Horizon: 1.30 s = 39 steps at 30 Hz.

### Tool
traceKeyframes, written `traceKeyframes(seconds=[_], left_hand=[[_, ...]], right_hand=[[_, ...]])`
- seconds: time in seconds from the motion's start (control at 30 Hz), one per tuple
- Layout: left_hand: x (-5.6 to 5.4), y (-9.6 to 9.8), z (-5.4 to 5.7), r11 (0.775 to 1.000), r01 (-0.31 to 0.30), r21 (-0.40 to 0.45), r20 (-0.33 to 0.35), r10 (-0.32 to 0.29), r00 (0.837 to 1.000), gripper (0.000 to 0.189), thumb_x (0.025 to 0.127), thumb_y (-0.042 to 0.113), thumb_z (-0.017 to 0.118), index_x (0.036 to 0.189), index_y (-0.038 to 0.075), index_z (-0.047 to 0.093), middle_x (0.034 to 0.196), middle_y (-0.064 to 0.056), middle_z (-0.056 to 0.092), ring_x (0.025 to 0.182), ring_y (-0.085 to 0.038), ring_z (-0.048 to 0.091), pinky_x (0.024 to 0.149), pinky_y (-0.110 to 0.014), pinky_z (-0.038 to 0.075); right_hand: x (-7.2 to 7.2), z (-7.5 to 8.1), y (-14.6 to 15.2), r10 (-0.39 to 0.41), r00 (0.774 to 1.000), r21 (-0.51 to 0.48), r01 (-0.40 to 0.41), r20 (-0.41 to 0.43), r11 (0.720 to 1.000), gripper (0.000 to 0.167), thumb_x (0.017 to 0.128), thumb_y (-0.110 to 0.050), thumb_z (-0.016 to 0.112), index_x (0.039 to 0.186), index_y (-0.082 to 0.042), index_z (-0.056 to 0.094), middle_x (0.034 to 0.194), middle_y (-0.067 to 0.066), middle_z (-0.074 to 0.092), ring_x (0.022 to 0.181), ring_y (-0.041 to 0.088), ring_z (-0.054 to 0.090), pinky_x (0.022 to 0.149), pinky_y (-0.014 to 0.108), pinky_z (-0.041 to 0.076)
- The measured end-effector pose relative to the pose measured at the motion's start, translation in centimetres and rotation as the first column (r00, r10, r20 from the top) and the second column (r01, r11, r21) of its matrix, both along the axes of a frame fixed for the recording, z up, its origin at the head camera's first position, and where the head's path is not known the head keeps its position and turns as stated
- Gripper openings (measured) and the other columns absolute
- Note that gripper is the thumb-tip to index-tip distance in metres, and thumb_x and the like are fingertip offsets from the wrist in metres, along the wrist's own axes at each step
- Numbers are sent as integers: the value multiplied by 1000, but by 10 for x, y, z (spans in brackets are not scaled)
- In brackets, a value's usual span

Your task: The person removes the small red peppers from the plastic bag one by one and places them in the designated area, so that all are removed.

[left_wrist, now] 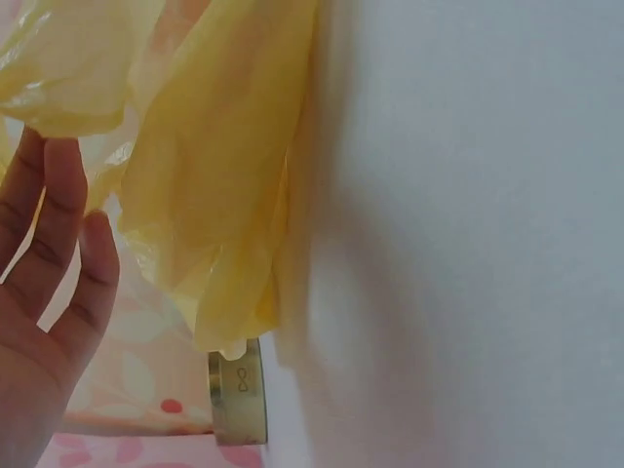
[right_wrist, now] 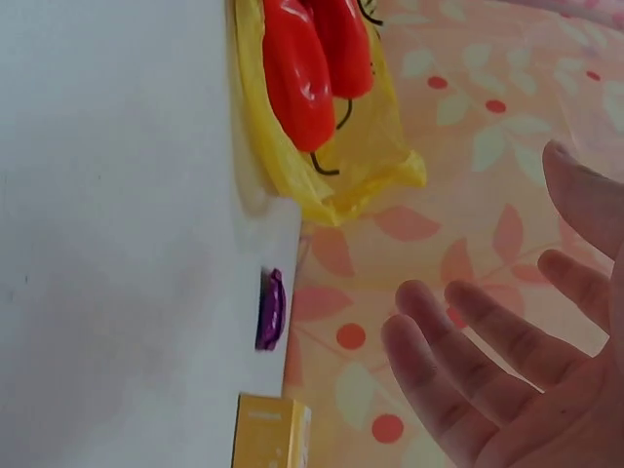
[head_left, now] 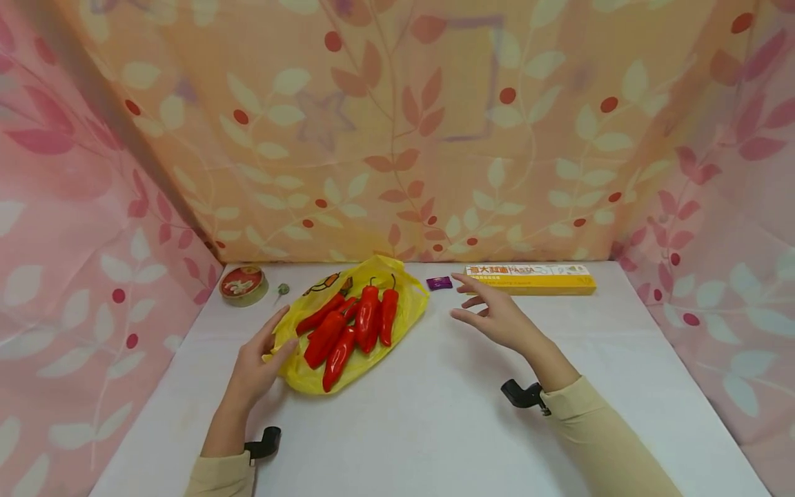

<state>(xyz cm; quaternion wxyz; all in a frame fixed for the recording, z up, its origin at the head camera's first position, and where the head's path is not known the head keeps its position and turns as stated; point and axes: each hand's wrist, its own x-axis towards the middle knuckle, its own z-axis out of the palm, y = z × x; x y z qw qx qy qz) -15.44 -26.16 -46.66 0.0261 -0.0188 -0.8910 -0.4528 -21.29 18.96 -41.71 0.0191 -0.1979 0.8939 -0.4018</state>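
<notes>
Nearest the camera, a beige sleeve (head_left: 609,435) is seen. Red peppers (head_left: 366,317) are heaped on a yellow bag (head_left: 410,297), its left edge apparently touched by the left hand (head_left: 251,366), fingers loosely extended. Peppers could be spilled were that edge alone lifted. The right hand (head_left: 503,321) is held empty, fingers spread; the purple packet (head_left: 439,283) nearby could be knocked by a careless sweep.
</notes>
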Motion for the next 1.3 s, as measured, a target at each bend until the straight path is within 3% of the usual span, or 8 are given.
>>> traceKeyframes(seconds=[0.2,0.37,0.5,0.63,0.77,1.03,1.3], left_hand=[[3,-7,-6,999,-4,34,-87,7,996,51,101,30,62,150,28,49,139,-13,62,106,-16,59,83,-15,50],[5,-8,-10,999,-2,47,-164,9,986,36,102,29,61,136,17,65,137,-7,64,109,5,52,91,-8,42],[7,-9,-12,999,-13,45,-181,21,983,32,102,29,61,130,15,69,130,-6,68,106,4,54,90,-9,42],[7,-9,-14,999,-28,45,-177,36,984,31,102,29,62,128,15,71,127,-6,70,104,7,56,91,-7,43],[7,-9,-14,998,-40,52,-171,48,984,31,101,31,62,127,15,71,126,-5,70,107,12,54,93,-5,40],[7,-10,-12,997,-57,50,-194,65,979,28,100,29,65,124,15,72,123,-3,71,104,12,56,94,-3,38],[8,-10,-14,997,-63,45,-154,69,986,32,100,33,63,125,15,71,125,-6,70,104,13,55,92,-5,42]], right_hand=[[-10,-4,-20,8,1000,-32,-7,18,999,69,93,-44,71,153,-35,40,134,4,63,111,24,68,89,44,58],[-17,-11,-34,28,999,-84,-26,29,996,67,93,-42,71,153,-36,41,136,6,62,112,24,67,89,43,58],[-21,-17,-46,60,998,-80,-58,28,995,68,93,-41,71,153,-35,40,138,11,60,112,25,66,89,42,58],[-24,-21,-57,67,997,-64,-65,31,996,69,93,-43,72,154,-33,41,135,7,62,111,23,66,88,40,59],[-29,-23,-68,73,996,-92,-69,44,993,70,93,-42,72,154,-27,42,134,7,63,112,23,66,89,42,58],[-40,-29,-91,105,990,-156,-90,92,984,70,92,-49,70,153,-29,42,136,15,62,116,27,64,91,44,58],[-50,-35,-118,133,985,-160,-115,107,980,68,92,-50,70,152,-31,44,142,15,56,109,27,66,85,37,59]])
